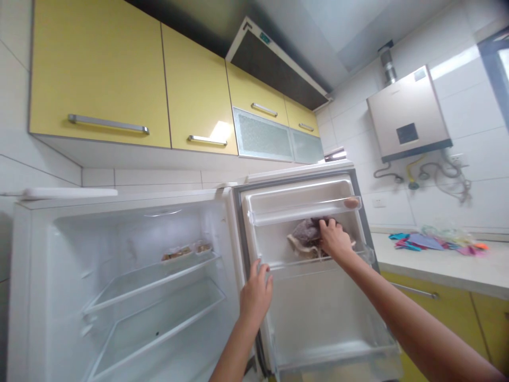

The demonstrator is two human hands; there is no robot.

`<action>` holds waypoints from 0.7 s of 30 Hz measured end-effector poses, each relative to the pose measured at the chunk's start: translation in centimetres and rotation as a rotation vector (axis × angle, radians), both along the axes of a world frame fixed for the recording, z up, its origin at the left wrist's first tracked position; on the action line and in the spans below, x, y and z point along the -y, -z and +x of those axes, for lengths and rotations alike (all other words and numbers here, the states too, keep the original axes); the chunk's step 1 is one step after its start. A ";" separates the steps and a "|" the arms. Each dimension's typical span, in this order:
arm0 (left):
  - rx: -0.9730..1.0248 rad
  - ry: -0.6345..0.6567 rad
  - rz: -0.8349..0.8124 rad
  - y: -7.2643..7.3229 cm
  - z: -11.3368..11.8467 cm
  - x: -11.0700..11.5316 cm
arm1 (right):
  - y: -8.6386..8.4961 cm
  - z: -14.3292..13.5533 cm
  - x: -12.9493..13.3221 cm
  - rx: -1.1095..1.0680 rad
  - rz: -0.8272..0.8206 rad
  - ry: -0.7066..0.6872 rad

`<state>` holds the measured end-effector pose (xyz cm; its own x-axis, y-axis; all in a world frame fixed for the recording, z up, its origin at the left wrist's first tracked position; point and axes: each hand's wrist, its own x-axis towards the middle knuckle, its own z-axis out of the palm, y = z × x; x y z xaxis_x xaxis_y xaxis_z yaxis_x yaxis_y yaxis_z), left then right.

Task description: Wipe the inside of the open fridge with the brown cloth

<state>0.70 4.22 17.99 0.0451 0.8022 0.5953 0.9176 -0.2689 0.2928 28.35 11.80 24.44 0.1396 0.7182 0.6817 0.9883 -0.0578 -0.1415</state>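
A white refrigerator (pixel 131 197) stands with its door (pixel 314 307) swung wide to the right. At the door's middle shelf my right hand (pixel 334 239) has its fingers closed on a crumpled grey-brown cloth (pixel 306 232), which lies against the inner door lining. My left hand (pixel 255 291) is raised near the hinge side of the door, fingers apart and holding nothing. Above the cloth runs a clear upper door shelf (pixel 294 211), with an egg-like brown object (pixel 351 202) at its right end.
Inside the refrigerator, small packs of food (pixel 178 253) sit on the upper glass shelf (pixel 147 281). Yellow cabinets (pixel 194 95) hang overhead, and a water heater (pixel 409 116) is on the right wall. Colourful cloths (pixel 427 242) lie on the counter (pixel 441 269).
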 end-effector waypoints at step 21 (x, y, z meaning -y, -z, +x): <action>0.081 0.055 0.033 0.2 0.5 -0.3 | -0.9 -8.2 -0.6 -0.570 0.108 0.014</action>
